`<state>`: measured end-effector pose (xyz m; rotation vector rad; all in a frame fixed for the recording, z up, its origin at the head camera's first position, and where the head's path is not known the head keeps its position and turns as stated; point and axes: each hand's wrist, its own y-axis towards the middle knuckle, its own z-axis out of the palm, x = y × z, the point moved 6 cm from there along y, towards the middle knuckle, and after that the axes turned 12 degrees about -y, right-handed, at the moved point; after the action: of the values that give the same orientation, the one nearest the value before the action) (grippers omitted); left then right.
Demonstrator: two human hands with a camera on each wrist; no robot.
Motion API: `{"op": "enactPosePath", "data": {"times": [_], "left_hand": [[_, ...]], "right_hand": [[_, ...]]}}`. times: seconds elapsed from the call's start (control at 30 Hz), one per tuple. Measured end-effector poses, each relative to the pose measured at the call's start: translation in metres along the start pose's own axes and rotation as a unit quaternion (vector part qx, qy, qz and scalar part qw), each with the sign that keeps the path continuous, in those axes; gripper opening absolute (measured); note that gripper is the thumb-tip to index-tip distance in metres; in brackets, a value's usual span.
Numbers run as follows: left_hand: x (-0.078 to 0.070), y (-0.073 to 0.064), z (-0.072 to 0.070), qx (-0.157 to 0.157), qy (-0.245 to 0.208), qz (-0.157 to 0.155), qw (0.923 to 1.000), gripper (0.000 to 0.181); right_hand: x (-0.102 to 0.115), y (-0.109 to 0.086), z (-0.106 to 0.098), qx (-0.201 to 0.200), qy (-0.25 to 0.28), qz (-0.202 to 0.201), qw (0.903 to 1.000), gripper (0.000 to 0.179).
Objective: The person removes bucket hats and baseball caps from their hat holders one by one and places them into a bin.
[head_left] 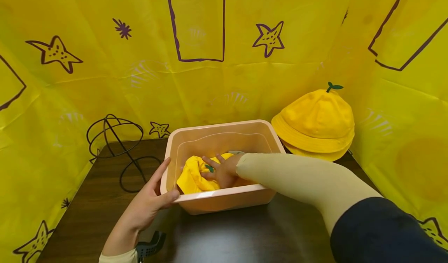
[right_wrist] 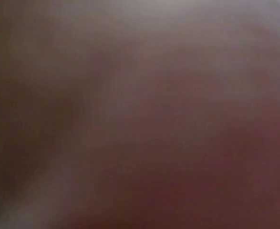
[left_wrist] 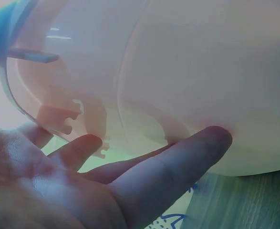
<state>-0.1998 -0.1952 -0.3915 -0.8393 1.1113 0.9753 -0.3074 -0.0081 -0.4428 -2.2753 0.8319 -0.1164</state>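
Note:
A pale pink plastic bin [head_left: 224, 205] stands on the table. My left hand [head_left: 145, 204] grips its left end, the thumb over the rim near the front corner. In the left wrist view, the fingers [left_wrist: 173, 171] lie along the bin's outer wall. Inside the bin is a crumpled yellow hat [head_left: 191, 173] with a small green sprout [head_left: 209, 168] on top. My right hand [head_left: 224, 174] reaches over the front rim and rests on the hat with its fingers spread. The right wrist view is a dark blur.
Two yellow brimmed hats [head_left: 315, 119], stacked, the top one with a green sprout, sit right of the bin. A loose black cable [head_left: 115, 138] coils at the back left of the dark wooden table [head_left: 94, 208]. Yellow printed sheets [head_left: 210, 88] enclose the back and sides.

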Motion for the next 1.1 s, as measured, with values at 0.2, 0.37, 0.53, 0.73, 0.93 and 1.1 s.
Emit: {"op": "enactPosePath", "data": {"times": [0.2,0.37,0.53,0.73,0.93,1.1], "left_hand": [[0.001,0.001,0.0,-0.004,-0.003,-0.004,1.0,0.093],[0.001,0.001,0.001,0.001,-0.005,-0.004,1.0,0.093],[-0.001,0.0,0.002,0.001,-0.003,0.0,1.0,0.092],[-0.002,0.0,0.002,0.002,-0.003,0.0,1.0,0.091],[-0.002,0.0,0.002,0.003,0.0,0.002,1.0,0.091],[-0.002,0.0,0.002,0.004,-0.004,0.002,1.0,0.091]], "right_hand": [[-0.006,-0.01,-0.022,-0.02,0.055,-0.059,0.9965,0.082],[-0.011,-0.039,-0.042,-0.048,0.068,-0.089,0.9926,0.079],[-0.027,-0.079,-0.062,-0.116,0.1,-0.11,0.9821,0.085],[-0.068,-0.127,-0.079,-0.235,0.14,-0.11,0.9556,0.093],[-0.129,-0.175,-0.078,-0.337,0.205,-0.064,0.9169,0.094],[-0.189,-0.203,-0.058,-0.321,0.203,0.055,0.9234,0.098]]}}
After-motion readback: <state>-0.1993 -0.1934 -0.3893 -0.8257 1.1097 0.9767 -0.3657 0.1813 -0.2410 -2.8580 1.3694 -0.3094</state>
